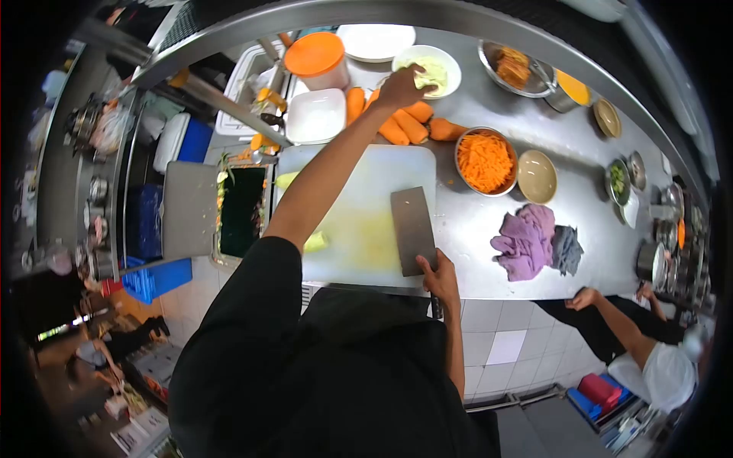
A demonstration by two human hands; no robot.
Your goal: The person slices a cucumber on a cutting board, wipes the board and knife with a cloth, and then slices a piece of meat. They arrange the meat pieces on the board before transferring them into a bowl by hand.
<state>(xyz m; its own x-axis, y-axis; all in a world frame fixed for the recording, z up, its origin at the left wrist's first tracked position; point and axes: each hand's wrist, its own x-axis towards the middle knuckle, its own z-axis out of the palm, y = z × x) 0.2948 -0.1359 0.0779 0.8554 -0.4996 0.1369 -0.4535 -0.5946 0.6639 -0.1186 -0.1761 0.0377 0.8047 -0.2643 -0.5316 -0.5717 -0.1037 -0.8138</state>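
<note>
My left hand (405,86) reaches across the cutting board (351,206) to a white bowl (452,74) of pale green sliced vegetable (432,73). Its fingers are apart at the bowl's near left side, with nothing plainly held. In my right hand (441,281) is the handle of a cleaver (413,230), whose broad blade lies over the board's right part. A pale green vegetable piece (315,242) rests on the board beside my left arm, and another (286,180) is partly hidden by that arm. Whole peeled carrots (411,127) lie behind the board, below my left wrist.
Right of the board stand a metal bowl of shredded carrot (485,162) and a tan bowl (537,177). Purple cloth (525,240) lies nearer the edge. A square white dish (316,117) and an orange-lidded tub (315,59) are back left. Another person's hand (584,298) is at right.
</note>
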